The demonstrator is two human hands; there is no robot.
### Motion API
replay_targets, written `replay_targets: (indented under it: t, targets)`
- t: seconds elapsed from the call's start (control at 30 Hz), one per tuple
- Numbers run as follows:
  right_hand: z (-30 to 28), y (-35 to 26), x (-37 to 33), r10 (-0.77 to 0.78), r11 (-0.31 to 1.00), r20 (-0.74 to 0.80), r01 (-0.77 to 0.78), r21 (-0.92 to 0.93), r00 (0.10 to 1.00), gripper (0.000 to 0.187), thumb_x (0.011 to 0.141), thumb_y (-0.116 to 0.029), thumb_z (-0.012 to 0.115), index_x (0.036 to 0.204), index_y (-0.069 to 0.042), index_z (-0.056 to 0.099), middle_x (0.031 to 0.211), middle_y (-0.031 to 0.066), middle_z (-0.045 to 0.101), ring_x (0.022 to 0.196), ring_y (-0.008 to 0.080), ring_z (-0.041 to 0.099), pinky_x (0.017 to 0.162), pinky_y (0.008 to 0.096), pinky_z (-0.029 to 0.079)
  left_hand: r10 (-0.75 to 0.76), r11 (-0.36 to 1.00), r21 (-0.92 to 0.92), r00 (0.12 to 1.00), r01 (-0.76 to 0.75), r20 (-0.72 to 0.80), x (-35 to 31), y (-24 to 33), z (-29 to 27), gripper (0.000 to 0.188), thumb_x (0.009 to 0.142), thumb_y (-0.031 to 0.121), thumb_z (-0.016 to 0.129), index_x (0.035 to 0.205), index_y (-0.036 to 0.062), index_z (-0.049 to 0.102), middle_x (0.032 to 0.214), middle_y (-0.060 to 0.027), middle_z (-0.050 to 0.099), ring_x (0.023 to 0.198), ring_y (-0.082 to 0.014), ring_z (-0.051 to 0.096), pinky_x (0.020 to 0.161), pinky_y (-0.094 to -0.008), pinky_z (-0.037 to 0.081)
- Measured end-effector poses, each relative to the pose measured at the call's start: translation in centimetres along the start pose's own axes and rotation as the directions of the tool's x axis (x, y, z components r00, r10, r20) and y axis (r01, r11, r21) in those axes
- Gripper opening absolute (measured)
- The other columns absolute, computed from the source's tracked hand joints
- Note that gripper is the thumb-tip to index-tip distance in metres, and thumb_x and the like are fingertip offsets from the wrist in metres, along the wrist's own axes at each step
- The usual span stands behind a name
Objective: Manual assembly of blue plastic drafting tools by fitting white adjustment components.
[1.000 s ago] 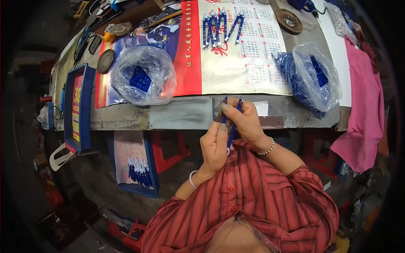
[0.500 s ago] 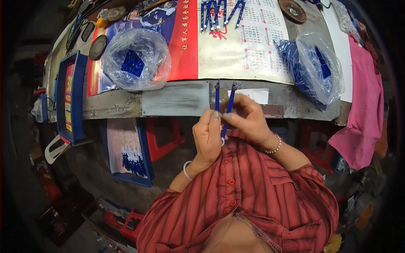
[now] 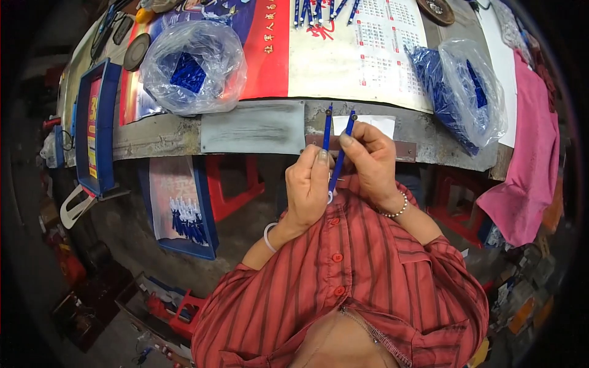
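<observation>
Between my hands is a blue drawing compass (image 3: 327, 130), its two legs spread a little and pointing away from me toward the table edge. Its pale hinge end lies close to my shirt. My left hand (image 3: 307, 189) is closed round the lower part of the compass, thumb pressed on the left leg. With thumb and fingertips, my right hand (image 3: 374, 162) pinches the right leg below its dark screw. Further off, several more blue compasses (image 3: 320, 11) lie on the calendar sheet (image 3: 334, 67).
Clear plastic bags of blue parts stand on the table: one bag (image 3: 224, 70) left, another bag (image 3: 451, 61) right. A grey plate (image 3: 253, 129) lies at the front edge. Below is a blue tray (image 3: 211, 245) of compasses; a pink cloth (image 3: 531, 153) hangs at right.
My right hand has moved up along the right leg, its fingers closing into a pinch near the screw. My left hand keeps its hold. The whole view has shifted slightly.
</observation>
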State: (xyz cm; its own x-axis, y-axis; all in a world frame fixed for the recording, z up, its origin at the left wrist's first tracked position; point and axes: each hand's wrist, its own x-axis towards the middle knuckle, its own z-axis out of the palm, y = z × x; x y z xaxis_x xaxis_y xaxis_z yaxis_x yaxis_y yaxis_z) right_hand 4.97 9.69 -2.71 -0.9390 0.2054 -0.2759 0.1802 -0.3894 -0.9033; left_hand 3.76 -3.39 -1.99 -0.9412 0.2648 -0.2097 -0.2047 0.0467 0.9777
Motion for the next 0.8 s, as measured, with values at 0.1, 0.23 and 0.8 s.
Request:
replay_targets:
  t: [0.1,0.23,0.8]
  targets:
    - [-0.7,0.1,0.9,-0.037,0.999,-0.058,0.039,0.037,0.998,0.010,0.088,-0.011,0.060,0.085,-0.002,0.058,0.065,-0.0029,0.053,0.050,0.0025,0.044,0.045,0.0178,0.035,0.012,0.999,0.035,0.999,-0.013,0.030,-0.1,-0.6,0.0,0.026,0.095,0.016,0.041,0.076,0.0004,0.051,0.053,-0.0025,0.046,0.046,-0.0058,0.044,0.044,-0.0248,0.034]
    - [-0.9,-0.6,1.8,0.041,0.994,0.019,-0.043,0.097,0.999,0.013,0.089,-0.014,0.059,0.082,-0.003,0.057,0.063,-0.0029,0.052,0.046,0.0021,0.039,0.043,0.0173,0.031,-0.145,0.975,-0.156,0.984,0.160,0.105,-0.3,-0.2,-0.4,0.028,0.097,0.021,0.040,0.083,0.0009,0.052,0.060,-0.0020,0.051,0.049,-0.0068,0.049,0.046,-0.0227,0.038]
    - [-0.2,-2.4,2.5,-0.616,0.391,0.335,0.646,-0.655,0.713,0.012,0.082,-0.010,0.064,0.087,-0.002,0.057,0.072,0.0102,0.054,0.055,0.0220,0.054,0.048,0.0332,0.043,0.040,0.967,-0.253,0.978,0.013,0.203,1.4,1.0,-0.3,0.040,0.094,0.006,0.048,0.133,0.0013,0.039,0.088,-0.0013,0.054,0.064,-0.0055,0.048,0.059,-0.0184,0.040]
